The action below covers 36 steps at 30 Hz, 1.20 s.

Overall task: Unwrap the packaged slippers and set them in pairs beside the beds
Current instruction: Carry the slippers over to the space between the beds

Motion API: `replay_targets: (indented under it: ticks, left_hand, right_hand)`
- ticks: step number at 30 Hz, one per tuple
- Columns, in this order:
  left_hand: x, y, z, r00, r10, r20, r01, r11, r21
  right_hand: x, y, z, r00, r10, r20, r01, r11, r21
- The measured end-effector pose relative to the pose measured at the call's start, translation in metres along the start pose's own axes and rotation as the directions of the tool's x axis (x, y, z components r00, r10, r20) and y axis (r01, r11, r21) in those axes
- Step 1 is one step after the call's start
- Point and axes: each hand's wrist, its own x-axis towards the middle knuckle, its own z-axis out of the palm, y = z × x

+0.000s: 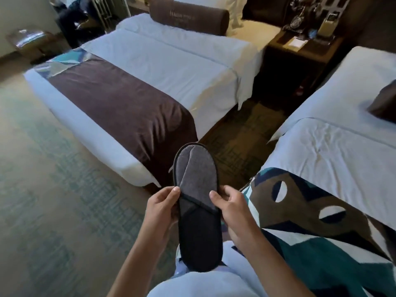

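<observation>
- Left hand (163,207) gripping the left edge of the slipper (198,202), thumb pressed on top near the strap line, fingers curled underneath.
- Right hand (230,207) clamped on the right edge at about the same height, thumb on the grey upper, other fingers tucked behind.
- Slipper held up in the air between both hands, toe pointing to 12 o'clock, heel toward 6, right over the lap. Grey toe part, black insole, thin black trim. No wrapper visible on it. Can't tell if a second one is stacked behind.
- Pale clothing (205,281) at 6 o'clock, just under the heel.
- Near bed (334,151) out at 3 o'clock, white sheets, with a teal, brown and white patterned runner (317,228) right beside the right forearm.
- Far bed (171,61) up around 11 o'clock, white bedding, brown runner (120,99) across its foot, brown bolster (188,17) at the head.
- Dark nightstand (300,52) at 1 o'clock between the two beds, old-style phone (297,20) on top.
- Greenish carpet (42,189) from 7 to 9 o'clock.
</observation>
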Motion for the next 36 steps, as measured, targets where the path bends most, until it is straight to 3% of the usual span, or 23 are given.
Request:
replay_targets:
  ticks: [6,13,27,36]
  left_hand:
    - [0.116,0.061,0.034,0.981,-0.053,0.188,0.03,0.992,0.123]
    - [0.245,0.098,0.127,0.929,-0.126,0.349,0.027,0.961,0.276]
    - [0.449,0.142,0.353,0.825,-0.274,0.494,0.071,0.918,0.391]
    - [0.55,0.161,0.425,0.743,-0.334,0.58,0.047,0.89,0.453]
  right_hand:
    - [0.081,-0.058,0.001,0.977,-0.01,-0.213,0.02,0.999,0.044]
    - [0.194,-0.095,-0.048,0.912,0.101,-0.398,-0.025,0.981,0.191]
    - [0.404,-0.18,-0.211,0.834,0.163,-0.528,0.006,0.953,0.304]
    - [0.491,-0.222,-0.238,0.763,0.229,-0.604,0.032,0.921,0.389]
